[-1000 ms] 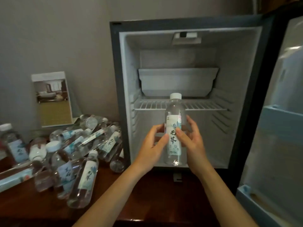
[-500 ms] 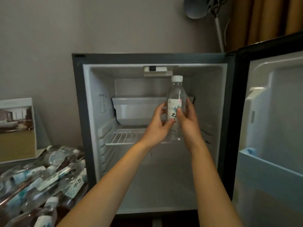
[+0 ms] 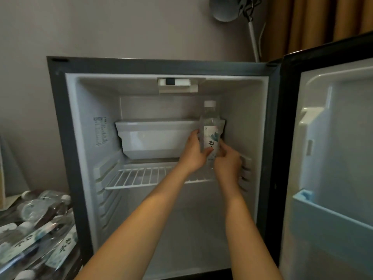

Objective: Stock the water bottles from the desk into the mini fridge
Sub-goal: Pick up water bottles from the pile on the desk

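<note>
- Grip state: left grip (image 3: 194,153) and right grip (image 3: 227,161) both clamped on one water bottle (image 3: 210,120), fingers curled round the lower label from opposite sides.
- Bottle location: upright, cap up, inside the mini fridge (image 3: 60,150), at the right rear of the upper level, above the wire shelf (image 3: 139,175) and just beside the white tray (image 3: 157,138). Base hidden behind the hands, so contact with the shelf not determinable.
- Reason for two-sided hold: probably to keep the tall, narrow bottle vertical while settling it on open wires, a tip-prone surface.
- Reason for corner position: probably to leave the rest of the shelf free for further bottles.
- Arm pose: both forearms extended forward and upward into the cabinet, wrists close together, right one nearest the side wall.
- Stock to load: heap of bottles (image 3: 38,235) lying at lower left, outside the cabinet, worktop hidden beneath.
- Fridge door (image 3: 333,138): standing open at right.
</note>
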